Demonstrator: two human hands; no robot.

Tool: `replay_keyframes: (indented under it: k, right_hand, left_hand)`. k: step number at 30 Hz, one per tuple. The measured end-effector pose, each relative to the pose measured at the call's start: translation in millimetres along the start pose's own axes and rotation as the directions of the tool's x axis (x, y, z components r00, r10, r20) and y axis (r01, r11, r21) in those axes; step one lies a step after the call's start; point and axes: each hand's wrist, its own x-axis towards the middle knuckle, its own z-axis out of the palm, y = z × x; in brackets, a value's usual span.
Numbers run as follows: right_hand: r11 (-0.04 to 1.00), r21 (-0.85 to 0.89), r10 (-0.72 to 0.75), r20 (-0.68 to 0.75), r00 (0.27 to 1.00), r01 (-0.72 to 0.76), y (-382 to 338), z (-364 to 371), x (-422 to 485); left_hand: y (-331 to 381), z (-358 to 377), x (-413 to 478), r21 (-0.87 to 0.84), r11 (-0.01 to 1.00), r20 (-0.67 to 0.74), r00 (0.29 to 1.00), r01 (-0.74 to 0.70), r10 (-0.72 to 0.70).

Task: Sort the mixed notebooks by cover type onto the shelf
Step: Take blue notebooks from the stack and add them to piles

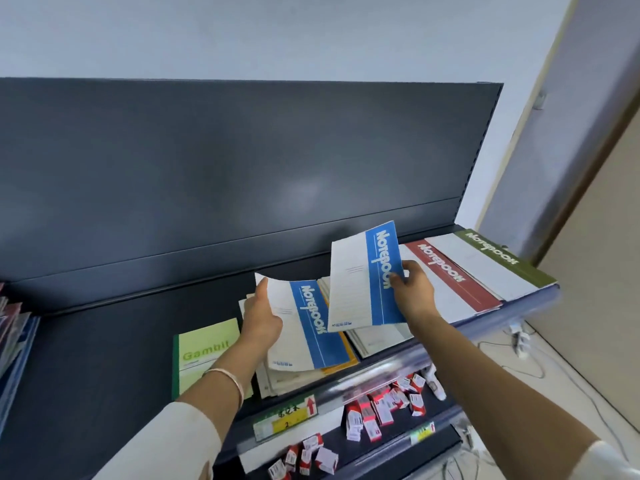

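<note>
My right hand (414,289) pinches a blue-and-white notebook (363,278) by its right edge and holds it tilted above the dark shelf (104,341). My left hand (259,317) grips the left edge of a second blue-and-white notebook (308,327), lifting it off a mixed pile (294,375). A red-banded notebook (446,275) and a green-banded notebook (495,254) lie flat side by side at the shelf's right end. A light green Gambit notebook (204,348) lies left of the pile.
Several more books lean at the shelf's far left edge (14,327). A lower shelf (398,431) holds several small red-and-white boxes (377,407). Price tags (287,415) hang on the shelf rail. Cables (540,362) lie on the floor at right, beside a door (595,271).
</note>
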Motion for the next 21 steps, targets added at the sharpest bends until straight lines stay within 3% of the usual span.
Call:
replay_keyframes:
  k: [5,7,9,11,13,16,21]
  right_hand:
    - [0.989,-0.145,-0.014,0.095,0.995,0.027,3.8,13.5,12.8]
    - [0.983,-0.181,-0.012,0.125,0.992,0.034,5.5,16.4,18.7]
    - [0.975,-0.221,-0.005,0.15,0.989,0.039,8.4,17.4,25.9]
    - [0.957,-0.286,0.001,0.182,0.983,0.052,13.2,17.1,33.4]
    - [0.926,-0.368,-0.001,0.214,0.977,0.081,17.7,15.9,41.2]
    - [0.87,-0.467,-0.031,0.27,0.962,0.159,23.8,11.7,51.1]
    - [0.724,-0.617,-0.064,0.387,0.92,0.31,46.0,-9.0,72.6]
  left_hand:
    - [-8.3,3.7,9.9,0.082,0.997,0.07,0.998,0.003,-0.009]
    - [-8.9,5.1,6.4,0.281,0.959,-0.002,0.999,-0.035,0.037]
    - [-8.3,8.0,3.3,0.553,0.824,-0.041,0.984,-0.125,0.176]
    - [-1.6,14.6,3.3,0.61,0.747,0.061,0.956,-0.264,0.288]
    - [7.4,25.7,5.6,0.585,0.684,0.253,0.899,-0.436,0.358]
    - [13.4,42.6,5.2,0.592,0.633,0.415,0.862,-0.499,0.292]
    - [17.9,55.2,-2.6,0.706,0.555,0.419,0.891,-0.44,0.174]
